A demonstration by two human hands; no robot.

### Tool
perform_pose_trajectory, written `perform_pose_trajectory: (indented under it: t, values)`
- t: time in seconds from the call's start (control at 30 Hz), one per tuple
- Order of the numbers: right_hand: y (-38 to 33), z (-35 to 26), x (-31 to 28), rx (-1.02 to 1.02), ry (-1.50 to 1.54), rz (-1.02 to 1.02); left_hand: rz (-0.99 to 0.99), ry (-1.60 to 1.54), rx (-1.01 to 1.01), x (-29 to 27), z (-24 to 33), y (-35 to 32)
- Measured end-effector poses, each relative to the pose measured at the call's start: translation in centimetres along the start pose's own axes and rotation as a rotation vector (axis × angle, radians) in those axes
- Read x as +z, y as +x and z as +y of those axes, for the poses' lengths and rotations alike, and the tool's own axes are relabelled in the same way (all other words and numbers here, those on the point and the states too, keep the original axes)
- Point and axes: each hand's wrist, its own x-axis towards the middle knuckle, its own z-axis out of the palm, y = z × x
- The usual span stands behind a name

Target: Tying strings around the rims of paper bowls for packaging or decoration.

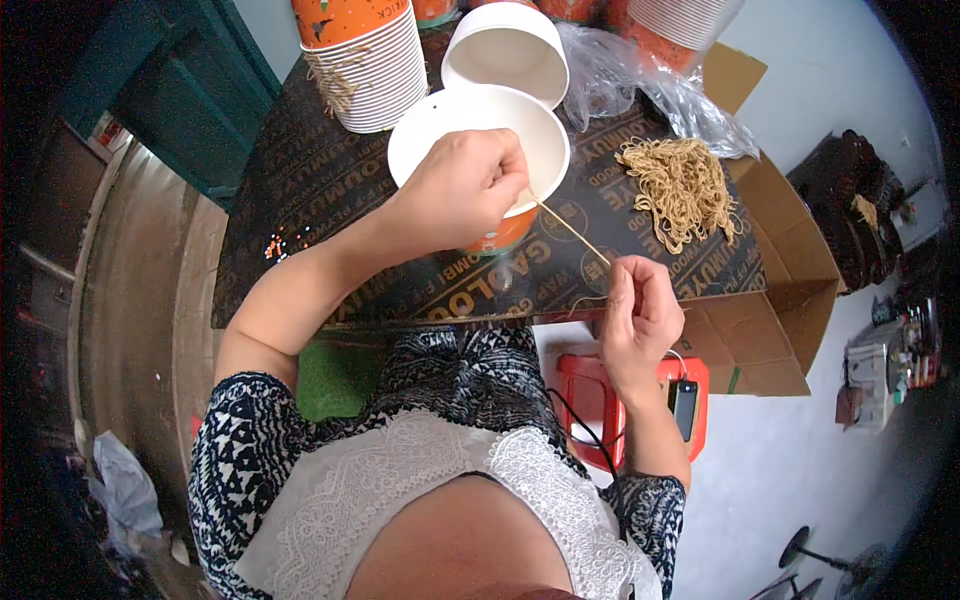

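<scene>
A thin tan cord (572,230) runs taut and slanting between my two hands. My left hand (470,185) is closed on its upper end, over the mouth of a paper bucket (545,130) that is white inside and orange outside. Lower and to the right, at the table's near edge, my right hand (642,308) pinches the other end. A loose tail of cord curls beside the right fingers. Part of the bucket's front is hidden behind my left hand and wrist. Just behind it, a second white-lined bucket (505,50) lies tipped toward me.
On the dark printed table (380,270) stand a stack of buckets (375,75), a heap of tan cords (685,190), clear plastic bags (610,75) and small coloured bits (285,243). A cardboard box (770,330) adjoins the right edge. Below is a red stool (590,380) with a black device.
</scene>
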Motion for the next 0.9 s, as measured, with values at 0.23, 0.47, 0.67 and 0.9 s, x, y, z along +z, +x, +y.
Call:
perform_pose_trajectory:
  t: [0.23, 0.47, 0.67, 0.9]
  values:
    - [-0.5, 1.8, 0.5, 0.145, 0.099, -0.095, -0.138, -0.053, -0.091, -1.9, -0.2, 1.0]
    - [-0.4, 3.2, -0.4, 0.43, 0.281, -0.241, 0.0, 0.597, 0.45, -8.4, -8.8, 4.0]
    - [-0.1, 2.8, -1.4, 0.526, 0.495, -0.281, -0.07, 0.606, 0.491, -9.2, -10.0, 0.9]
    - [1.1, -0.9, -2.6, 0.534, 0.728, -0.243, -0.043, 0.646, 0.413, -7.1, -4.7, -4.1]
